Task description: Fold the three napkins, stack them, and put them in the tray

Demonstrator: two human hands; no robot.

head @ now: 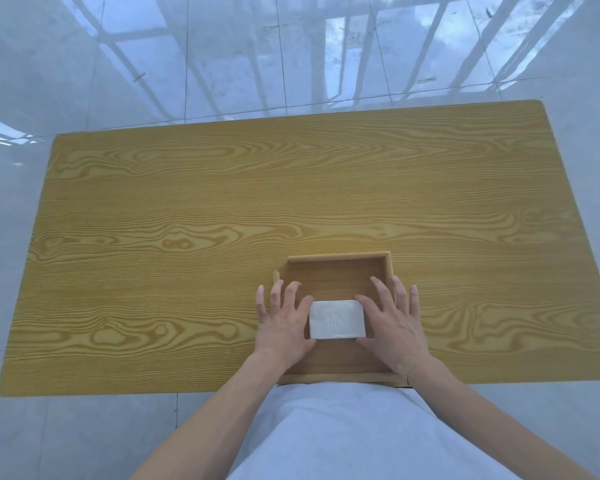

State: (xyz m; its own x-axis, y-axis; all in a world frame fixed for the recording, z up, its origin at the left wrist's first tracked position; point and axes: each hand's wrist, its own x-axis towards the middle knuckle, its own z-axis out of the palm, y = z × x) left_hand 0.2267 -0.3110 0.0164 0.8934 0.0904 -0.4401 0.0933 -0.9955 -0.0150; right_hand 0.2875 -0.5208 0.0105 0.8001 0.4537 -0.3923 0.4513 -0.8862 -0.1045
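Observation:
A white stack of folded napkins lies inside the wooden tray, toward its near half. My left hand sits at the stack's left edge with fingers spread and straight, the thumb touching the stack's near left corner. My right hand mirrors it at the right edge, fingers spread, index finger and thumb against the stack's right side. How many napkins are in the stack cannot be told from above.
The tray stands at the near edge of a long wood-grain table, right of centre. Shiny tiled floor surrounds the table. My white clothing fills the bottom of the view.

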